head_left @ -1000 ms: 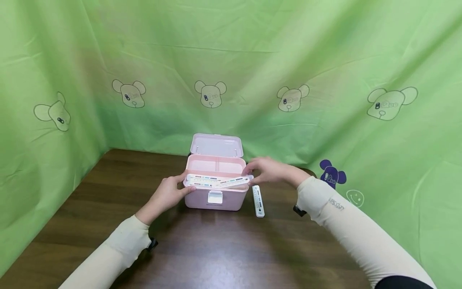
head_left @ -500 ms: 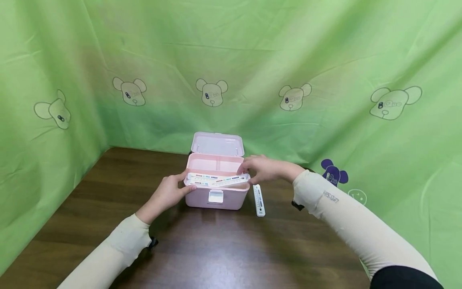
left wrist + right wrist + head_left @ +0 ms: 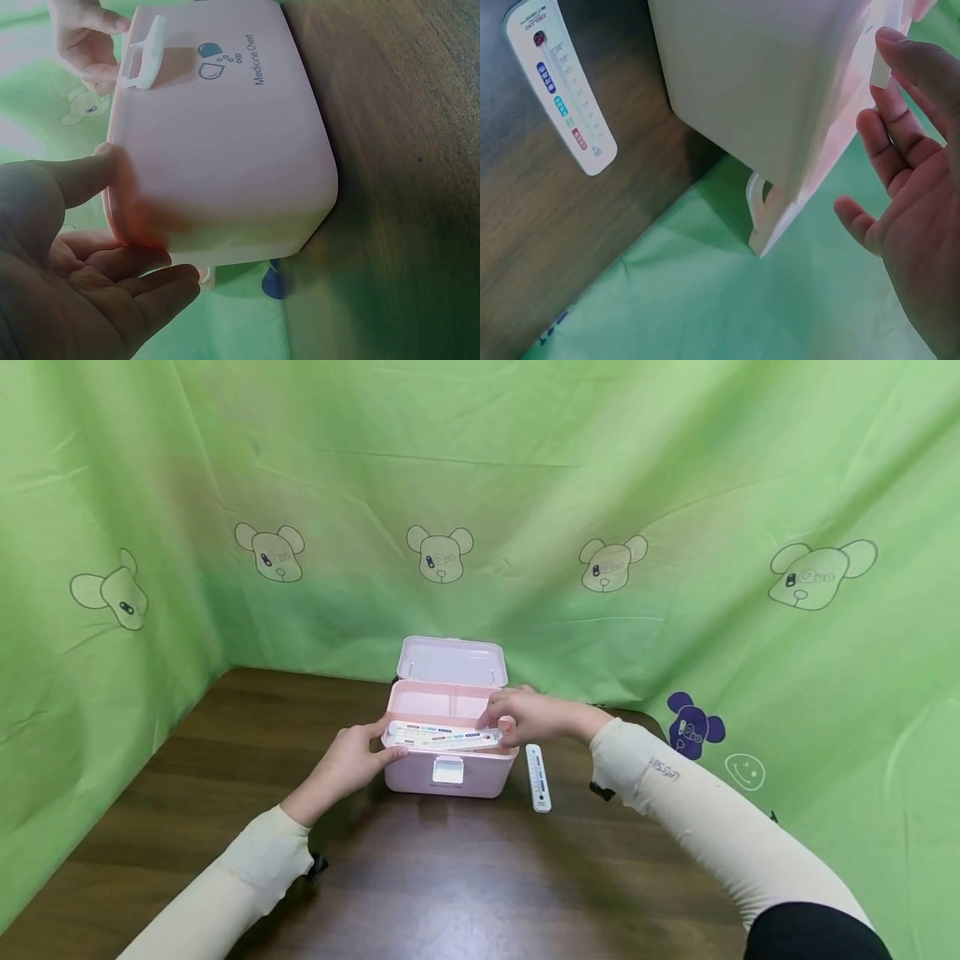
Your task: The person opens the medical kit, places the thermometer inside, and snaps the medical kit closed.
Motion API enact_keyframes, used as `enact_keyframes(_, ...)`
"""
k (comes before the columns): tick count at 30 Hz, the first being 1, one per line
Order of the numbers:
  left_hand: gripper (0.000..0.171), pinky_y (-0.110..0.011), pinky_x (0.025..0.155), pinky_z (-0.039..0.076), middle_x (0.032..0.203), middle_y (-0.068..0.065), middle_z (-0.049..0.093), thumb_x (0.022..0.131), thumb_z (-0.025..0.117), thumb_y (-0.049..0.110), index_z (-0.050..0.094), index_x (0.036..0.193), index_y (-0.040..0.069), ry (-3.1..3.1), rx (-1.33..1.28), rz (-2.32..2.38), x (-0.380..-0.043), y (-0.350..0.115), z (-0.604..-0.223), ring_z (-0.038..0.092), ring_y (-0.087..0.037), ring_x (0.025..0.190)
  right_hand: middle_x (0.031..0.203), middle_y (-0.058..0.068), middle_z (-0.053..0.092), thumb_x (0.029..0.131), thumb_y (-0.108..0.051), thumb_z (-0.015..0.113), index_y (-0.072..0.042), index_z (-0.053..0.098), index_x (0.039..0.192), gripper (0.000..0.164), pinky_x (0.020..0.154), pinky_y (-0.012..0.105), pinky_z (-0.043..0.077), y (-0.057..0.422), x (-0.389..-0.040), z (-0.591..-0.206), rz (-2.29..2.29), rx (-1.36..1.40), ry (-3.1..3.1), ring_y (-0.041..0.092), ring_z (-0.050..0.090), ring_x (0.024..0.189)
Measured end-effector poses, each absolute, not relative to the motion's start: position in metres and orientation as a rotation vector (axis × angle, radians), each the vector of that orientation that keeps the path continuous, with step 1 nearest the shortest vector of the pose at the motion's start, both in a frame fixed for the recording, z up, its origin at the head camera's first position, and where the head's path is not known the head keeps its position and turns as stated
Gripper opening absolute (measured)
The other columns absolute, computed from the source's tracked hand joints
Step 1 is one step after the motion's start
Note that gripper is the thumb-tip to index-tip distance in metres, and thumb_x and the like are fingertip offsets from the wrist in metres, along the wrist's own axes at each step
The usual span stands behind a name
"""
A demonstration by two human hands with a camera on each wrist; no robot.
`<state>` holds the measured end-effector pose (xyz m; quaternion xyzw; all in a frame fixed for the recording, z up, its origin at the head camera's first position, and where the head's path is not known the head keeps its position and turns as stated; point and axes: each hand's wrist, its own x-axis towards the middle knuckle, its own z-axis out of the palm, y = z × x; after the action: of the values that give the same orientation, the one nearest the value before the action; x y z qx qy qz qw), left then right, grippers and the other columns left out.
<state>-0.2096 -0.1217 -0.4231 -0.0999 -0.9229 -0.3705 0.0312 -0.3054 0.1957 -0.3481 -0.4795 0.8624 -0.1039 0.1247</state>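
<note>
A pink medicine chest [image 3: 408, 774] stands with its lid [image 3: 452, 662] raised. My left hand [image 3: 354, 762] holds its left front corner; in the left wrist view the thumb lies on the front and the fingers by the side wall of the chest [image 3: 225, 142]. Over the front opening, my right hand [image 3: 527, 714] pinches the right end of a flat white thermometer [image 3: 467, 742]. The tip of that thermometer [image 3: 882, 66] shows between thumb and fingertips in the right wrist view. Behind it lies another white thermometer [image 3: 420, 728] inside the chest.
A loose white thermometer [image 3: 538, 779] lies on the brown wooden table [image 3: 420, 877] just right of the chest. Two pink compartments [image 3: 420, 700] sit at the back of the chest. A green curtain [image 3: 510, 477] with bear drawings hangs behind and at both sides.
My right hand has moved left over the chest, carrying the thermometer, whose right end now lies within the rim. The left hand keeps its place on the corner.
</note>
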Motion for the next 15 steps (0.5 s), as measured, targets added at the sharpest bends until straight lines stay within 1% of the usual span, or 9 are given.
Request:
enact_keyframes(6, 0.075, -0.031, 0.060, 0.043, 0.140, -0.023, 0.060, 0.092, 0.078, 0.035, 0.046, 0.152, 0.004, -2.858, -0.294, -1.149, -0.210, -0.121, -0.421, 0.053, -0.022, 0.072, 0.107, -0.006, 0.064, 0.084, -0.018, 0.082, -0.018, 0.075, 0.122, 0.039, 0.102, 0.045, 0.037, 0.189, -0.307, -0.353, -0.314, -1.433, 2.522, 0.016, 0.057, 0.108)
enact_keyframes(10, 0.074, -0.030, 0.059, 0.042, 0.141, -0.023, 0.060, 0.093, 0.078, 0.035, 0.046, 0.152, 0.004, -2.872, -0.287, -1.144, -0.210, -0.121, -0.420, 0.052, -0.022, 0.072, 0.107, -0.004, 0.066, 0.082, -0.016, 0.082, -0.016, 0.075, 0.121, 0.040, 0.099, 0.042, 0.042, 0.185, -0.308, -0.359, -0.333, -1.502, 2.498, 0.015, 0.057, 0.106)
enact_keyframes(13, 0.074, -0.030, 0.060, 0.043, 0.141, -0.023, 0.059, 0.092, 0.078, 0.034, 0.047, 0.152, 0.004, -2.868, -0.289, -1.134, -0.209, -0.120, -0.419, 0.055, -0.023, 0.077, 0.105, -0.004, 0.067, 0.081, -0.015, 0.083, -0.014, 0.075, 0.120, 0.040, 0.098, 0.039, 0.042, 0.181, -0.308, -0.361, -0.346, -1.541, 2.488, 0.015, 0.056, 0.105)
enact_keyframes(15, 0.074, -0.030, 0.061, 0.043, 0.141, -0.023, 0.059, 0.092, 0.078, 0.034, 0.047, 0.152, 0.004, -2.864, -0.284, -1.132, -0.209, -0.120, -0.419, 0.055, -0.023, 0.077, 0.105, -0.004, 0.067, 0.080, -0.014, 0.083, -0.014, 0.075, 0.119, 0.040, 0.098, 0.039, 0.042, 0.179, -0.308, -0.363, -0.352, -1.559, 2.484, 0.015, 0.056, 0.104)
